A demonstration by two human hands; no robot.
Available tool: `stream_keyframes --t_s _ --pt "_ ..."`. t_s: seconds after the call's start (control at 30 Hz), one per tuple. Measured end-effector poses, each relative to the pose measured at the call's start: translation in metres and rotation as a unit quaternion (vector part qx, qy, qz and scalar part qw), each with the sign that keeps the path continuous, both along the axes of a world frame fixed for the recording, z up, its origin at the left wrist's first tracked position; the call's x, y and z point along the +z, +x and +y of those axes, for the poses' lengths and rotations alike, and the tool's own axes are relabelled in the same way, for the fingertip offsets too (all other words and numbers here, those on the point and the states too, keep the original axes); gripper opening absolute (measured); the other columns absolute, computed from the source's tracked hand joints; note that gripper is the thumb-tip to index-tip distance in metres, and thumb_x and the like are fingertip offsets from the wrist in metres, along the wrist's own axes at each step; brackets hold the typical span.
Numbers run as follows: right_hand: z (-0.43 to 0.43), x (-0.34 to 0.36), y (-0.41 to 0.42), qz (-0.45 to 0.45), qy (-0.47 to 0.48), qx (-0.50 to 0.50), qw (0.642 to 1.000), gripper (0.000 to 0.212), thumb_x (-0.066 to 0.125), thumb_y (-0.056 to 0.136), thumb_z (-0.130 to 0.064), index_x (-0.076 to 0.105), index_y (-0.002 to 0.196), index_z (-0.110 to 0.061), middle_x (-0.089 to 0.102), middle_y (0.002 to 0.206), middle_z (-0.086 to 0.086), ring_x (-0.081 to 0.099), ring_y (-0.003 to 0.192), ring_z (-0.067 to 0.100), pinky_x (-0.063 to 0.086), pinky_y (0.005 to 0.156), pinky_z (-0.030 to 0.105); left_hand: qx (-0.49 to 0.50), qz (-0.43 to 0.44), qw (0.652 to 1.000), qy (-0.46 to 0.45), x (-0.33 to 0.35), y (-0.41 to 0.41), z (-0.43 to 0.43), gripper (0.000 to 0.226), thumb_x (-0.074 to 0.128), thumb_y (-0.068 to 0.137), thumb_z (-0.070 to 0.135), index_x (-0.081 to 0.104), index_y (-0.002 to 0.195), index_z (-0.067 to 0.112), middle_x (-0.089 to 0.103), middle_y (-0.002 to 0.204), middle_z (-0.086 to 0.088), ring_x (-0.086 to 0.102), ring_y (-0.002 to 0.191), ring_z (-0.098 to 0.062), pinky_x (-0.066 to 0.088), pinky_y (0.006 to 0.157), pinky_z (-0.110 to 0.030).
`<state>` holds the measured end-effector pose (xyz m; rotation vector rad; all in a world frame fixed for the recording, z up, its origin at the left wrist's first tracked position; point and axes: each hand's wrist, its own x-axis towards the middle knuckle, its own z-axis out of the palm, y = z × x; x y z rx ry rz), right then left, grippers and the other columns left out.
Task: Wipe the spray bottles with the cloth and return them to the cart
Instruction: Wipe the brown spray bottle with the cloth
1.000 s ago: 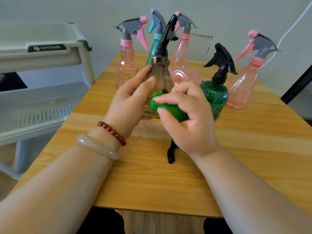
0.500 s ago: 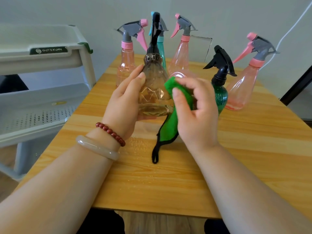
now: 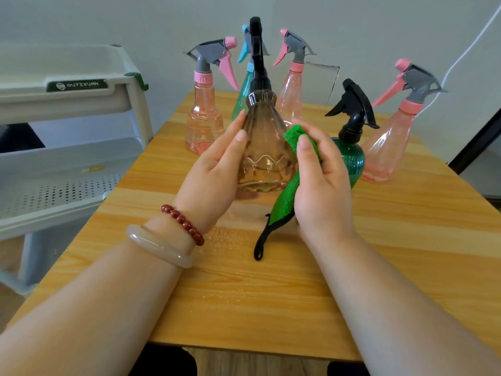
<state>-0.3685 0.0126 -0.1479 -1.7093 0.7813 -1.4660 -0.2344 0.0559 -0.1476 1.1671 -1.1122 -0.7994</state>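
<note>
A clear brownish spray bottle (image 3: 264,156) with a black sprayer is held upright just above the wooden table (image 3: 271,294). My left hand (image 3: 217,169) grips its left side, thumb on the front. My right hand (image 3: 322,183) holds a green cloth (image 3: 288,194) against the bottle's right side; the cloth's black-edged tail hangs down to the table. The white cart (image 3: 67,158) stands at the left, its shelves showing no bottles.
Behind stand three pink bottles (image 3: 203,123) (image 3: 292,88) (image 3: 390,142), a teal bottle (image 3: 244,88) partly hidden, and a dark green bottle (image 3: 352,147) with a black sprayer close behind my right hand. A white cable (image 3: 466,50) runs down the wall at right.
The bottle was tilted and is now upright, turned in my left hand. My right hand with the cloth moved from the bottle's front lower part up to its right side.
</note>
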Motion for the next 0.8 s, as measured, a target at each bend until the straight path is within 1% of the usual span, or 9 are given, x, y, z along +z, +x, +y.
stream_keyframes --t_s 0.07,0.13,0.23,0.33,0.43,0.53,0.6,0.67,0.8 --pt "0.002 -0.001 0.001 0.016 -0.016 0.006 1.0 0.024 0.047 0.103 -0.025 0.057 0.124 -0.031 0.061 0.123 -0.017 0.053 0.12 -0.004 0.041 0.105 0.019 -0.034 0.028 0.999 0.004 0.0 -0.002 0.001 0.052 0.049 0.089 0.055 0.039 0.14 0.053 0.061 0.133 0.008 0.064 0.116 -0.018 0.054 0.091 -0.052" --pt "0.006 -0.002 0.002 0.023 -0.056 0.028 0.998 0.027 0.049 0.101 -0.018 0.052 0.129 -0.018 0.058 0.123 -0.015 0.053 0.116 -0.007 0.04 0.098 0.011 -0.038 0.053 0.998 -0.018 0.002 -0.001 0.002 0.049 0.053 0.09 0.049 0.041 0.138 0.048 0.062 0.132 0.008 0.063 0.117 -0.019 0.053 0.094 -0.052" --pt "0.011 -0.004 0.002 0.027 -0.113 0.081 0.99 0.029 0.054 0.098 -0.013 0.05 0.126 -0.005 0.052 0.141 0.007 0.051 0.13 0.009 0.042 0.106 0.026 -0.018 0.125 0.992 -0.018 0.004 0.003 0.003 0.045 0.055 0.091 0.046 0.05 0.135 0.046 0.058 0.137 0.004 0.063 0.117 -0.027 0.054 0.09 -0.056" --pt "0.01 -0.004 0.0 0.1 -0.218 0.1 0.966 0.026 0.061 0.092 -0.013 0.058 0.118 -0.009 0.048 0.144 0.009 0.041 0.141 0.024 0.031 0.116 0.05 -0.024 0.162 0.986 -0.01 0.003 0.006 0.004 0.047 0.055 0.089 0.047 0.051 0.136 0.045 0.053 0.143 0.006 0.06 0.123 -0.025 0.053 0.091 -0.057" --pt "0.006 -0.003 -0.001 0.136 -0.291 0.065 0.945 0.025 0.068 0.088 -0.015 0.066 0.113 -0.011 0.053 0.139 0.017 0.041 0.139 0.034 0.032 0.117 0.044 -0.023 0.115 0.993 -0.027 0.002 0.003 0.004 0.051 0.056 0.085 0.051 0.053 0.135 0.044 0.056 0.141 0.01 0.053 0.13 -0.02 0.046 0.103 -0.055" --pt "0.003 -0.004 0.001 0.093 -0.238 -0.048 0.966 0.025 0.066 0.091 -0.019 0.07 0.114 -0.009 0.062 0.125 0.008 0.054 0.123 0.014 0.041 0.107 0.026 -0.014 0.072 0.997 -0.027 -0.001 0.001 0.003 0.05 0.056 0.082 0.054 0.053 0.132 0.049 0.057 0.139 0.008 0.054 0.129 -0.021 0.045 0.103 -0.056" --pt "0.001 -0.004 0.001 0.056 -0.163 -0.082 0.982 0.024 0.065 0.092 -0.021 0.07 0.115 -0.012 0.064 0.121 0.003 0.056 0.119 0.01 0.044 0.104 0.026 -0.018 0.042 0.999 -0.023 -0.002 -0.001 0.003 0.05 0.056 0.084 0.054 0.051 0.133 0.05 0.057 0.139 0.011 0.055 0.128 -0.018 0.046 0.101 -0.055" --pt "0.001 -0.004 -0.001 0.062 -0.142 -0.044 0.987 0.024 0.065 0.091 -0.023 0.07 0.114 -0.016 0.062 0.124 0.001 0.054 0.122 0.01 0.043 0.106 0.03 -0.018 0.031 0.999 -0.024 -0.003 -0.001 0.003 0.047 0.056 0.088 0.05 0.051 0.135 0.048 0.058 0.137 0.014 0.055 0.128 -0.015 0.049 0.099 -0.054" --pt "0.005 0.0 -0.006 0.122 -0.208 0.035 0.97 0.022 0.066 0.088 -0.026 0.069 0.11 -0.024 0.054 0.135 -0.001 0.047 0.13 0.011 0.038 0.111 0.035 -0.002 0.044 0.998 -0.047 0.0 0.0 0.004 0.034 0.049 0.102 0.028 0.055 0.132 0.041 0.063 0.127 0.018 0.059 0.122 -0.01 0.052 0.098 -0.049"
